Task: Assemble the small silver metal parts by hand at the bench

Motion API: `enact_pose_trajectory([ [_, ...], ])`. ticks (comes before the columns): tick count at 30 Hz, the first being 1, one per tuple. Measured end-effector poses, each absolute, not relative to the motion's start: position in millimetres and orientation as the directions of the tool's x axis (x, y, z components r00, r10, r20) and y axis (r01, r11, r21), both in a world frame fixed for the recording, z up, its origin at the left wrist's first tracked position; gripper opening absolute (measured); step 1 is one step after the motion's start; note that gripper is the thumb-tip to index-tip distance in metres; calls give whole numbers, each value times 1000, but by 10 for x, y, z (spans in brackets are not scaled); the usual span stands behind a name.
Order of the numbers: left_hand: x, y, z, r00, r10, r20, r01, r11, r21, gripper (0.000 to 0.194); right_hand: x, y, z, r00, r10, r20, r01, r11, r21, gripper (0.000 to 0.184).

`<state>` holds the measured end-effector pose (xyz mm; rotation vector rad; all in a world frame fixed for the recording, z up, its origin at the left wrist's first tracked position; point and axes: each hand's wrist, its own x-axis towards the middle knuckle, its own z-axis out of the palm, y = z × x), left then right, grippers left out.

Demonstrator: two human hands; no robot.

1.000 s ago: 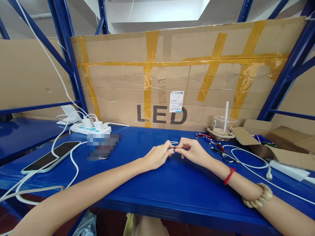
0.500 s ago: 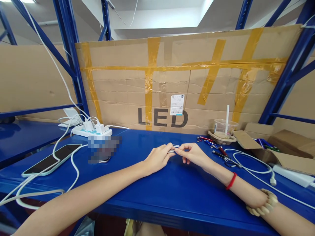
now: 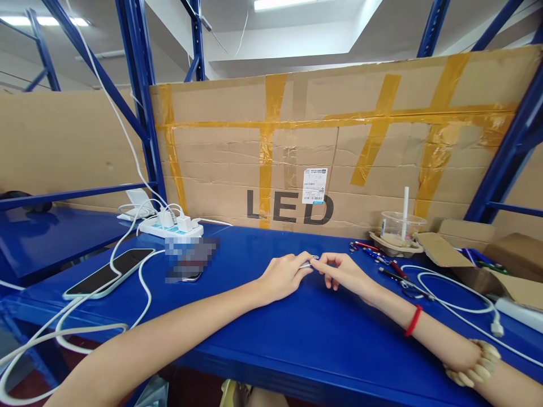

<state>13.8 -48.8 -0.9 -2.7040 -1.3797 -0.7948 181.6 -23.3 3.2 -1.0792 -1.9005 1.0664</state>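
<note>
My left hand point(image 3: 285, 277) is closed round a slim silvery thing point(image 3: 305, 265), too small and too covered by fingers to name. My right hand point(image 3: 343, 273) meets it near the middle of the blue table, thumb and index finger pinched at the thing's right end. The other right fingers are curled. Both hands are low over the tabletop point(image 3: 271, 333). Right of my right hand lie several pens point(image 3: 399, 268) in red, blue and black, with a dark pair of scissors point(image 3: 413, 290) beside them.
A phone point(image 3: 111, 272), a white power strip point(image 3: 169, 229) with cables, and a blurred-out item point(image 3: 190, 260) are on the left. To the right are a plastic cup point(image 3: 394, 229) with a straw, a white coiled cable point(image 3: 453, 308) and an open cardboard box point(image 3: 515, 285). Taped cardboard point(image 3: 212, 164) stands behind.
The view has shifted slightly, so the whole scene sits further right and a little lower. Both hands stay together at the silvery thing, with a small change in the fingers.
</note>
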Motion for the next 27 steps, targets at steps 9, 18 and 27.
enact_pose_trajectory([
  [9, 135, -505, 8, 486, 774, 406, 759, -604, 242, 25, 1881, -217, 7, -413, 774, 481, 598, 628, -498, 31],
  [18, 132, -467, -31, 515, 743, 428, 743, -636, 208, 25, 1923, -185, -25, -446, 747, 493, 638, 652, -410, 29],
  [27, 134, -493, -27, 557, 711, 430, 729, -666, 158, 24, 1921, -196, -19, -462, 779, 423, 623, 625, -471, 30],
])
